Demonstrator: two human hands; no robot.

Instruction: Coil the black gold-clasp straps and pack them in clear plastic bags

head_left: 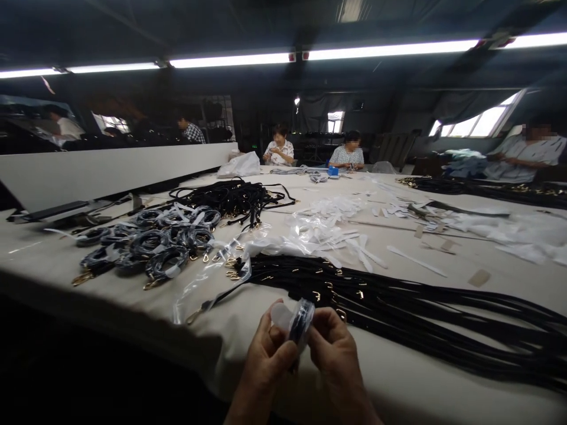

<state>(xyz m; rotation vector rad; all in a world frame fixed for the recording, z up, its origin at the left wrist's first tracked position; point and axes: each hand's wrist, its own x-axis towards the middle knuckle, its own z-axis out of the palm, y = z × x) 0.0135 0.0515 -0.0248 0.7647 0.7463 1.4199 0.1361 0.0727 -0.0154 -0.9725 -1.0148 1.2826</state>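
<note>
Watching from afar, I have the coil [302, 321] at six o'clock in view, held on its nine o'clock side by the fingers of the left hand [266, 354] and on its three o'clock side by those of the right hand [333, 345]. If either pinch slackens, I judge it could spring loose, or the white tab [280, 316] could crease; swinging toward two o'clock might snag the straps [398, 292].

On table [398, 381]: coils [137, 236] lie left | strap pile [230, 198] behind coils | strap bundle [398, 295] right | plastic film [305, 227] behind bundle | held coil [301, 321] before bundle
</note>
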